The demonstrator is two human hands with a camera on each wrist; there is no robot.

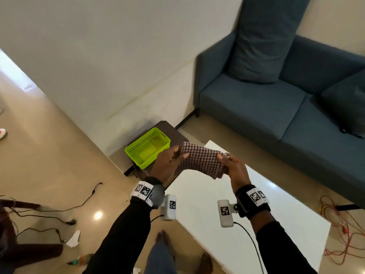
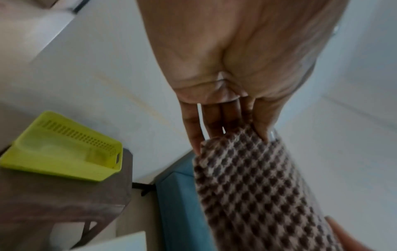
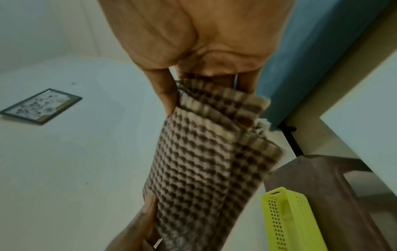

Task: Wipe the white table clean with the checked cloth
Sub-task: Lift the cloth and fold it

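Observation:
The folded brown-and-white checked cloth (image 1: 201, 161) hangs in the air between both hands, above the far left corner of the white table (image 1: 207, 204). My left hand (image 1: 173, 155) pinches its left end, thumb on top and fingers underneath. My right hand (image 1: 227, 158) pinches the right end, where several folded layers show. In the left wrist view the cloth (image 2: 257, 186) runs away from my left hand (image 2: 232, 129). In the right wrist view the cloth (image 3: 204, 161) hangs from my right hand (image 3: 193, 88), and its far end meets the other hand.
A lime green plastic basket (image 1: 147, 150) stands empty on a small dark brown side table (image 1: 177, 135) left of the white table. A blue sofa (image 1: 276, 107) stands beyond. Cables lie on the floor (image 1: 59, 155) at left and right. My bare feet show near the table's near edge.

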